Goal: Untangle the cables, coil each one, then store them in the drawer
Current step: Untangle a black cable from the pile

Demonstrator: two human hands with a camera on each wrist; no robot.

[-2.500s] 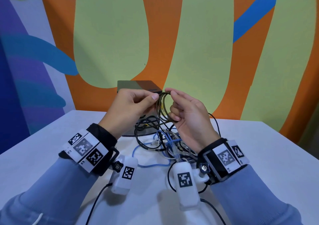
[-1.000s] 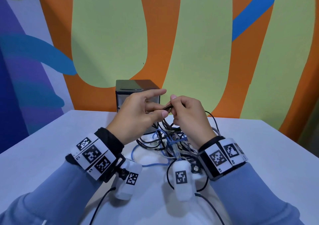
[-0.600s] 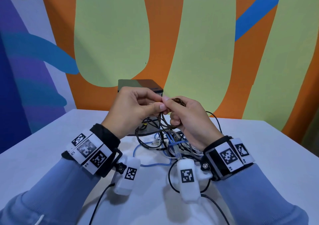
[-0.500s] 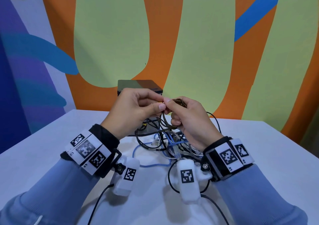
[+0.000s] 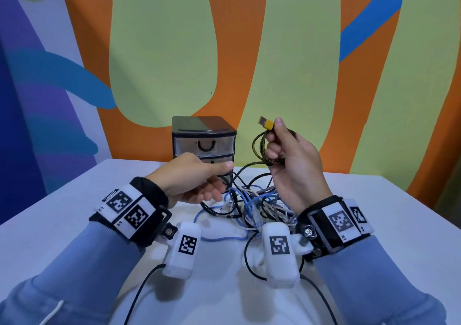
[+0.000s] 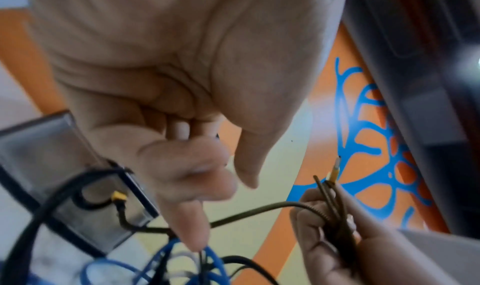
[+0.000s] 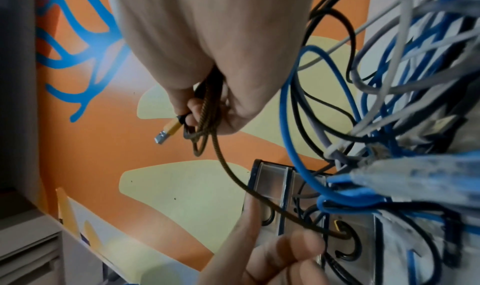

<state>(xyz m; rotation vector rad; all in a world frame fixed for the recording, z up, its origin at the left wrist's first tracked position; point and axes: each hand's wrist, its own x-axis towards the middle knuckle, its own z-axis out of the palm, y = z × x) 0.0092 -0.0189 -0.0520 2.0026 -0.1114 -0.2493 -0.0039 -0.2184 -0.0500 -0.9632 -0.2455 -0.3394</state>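
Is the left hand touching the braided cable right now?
Cannot tell. In the left wrist view, the left hand has an extended finger crossing the braided cable, but blur hides any contact. The right hand grips the coil.

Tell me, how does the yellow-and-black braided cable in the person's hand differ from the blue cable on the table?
The braided cable is looped in a small coil and held up by the right hand; the blue cable lies loose on the table, mixed into the tangle. The braided cable is dark with a yellow weave and ends in a yellow plug; the blue cable is plain and smooth. A strand of the braided cable runs down toward the pile.
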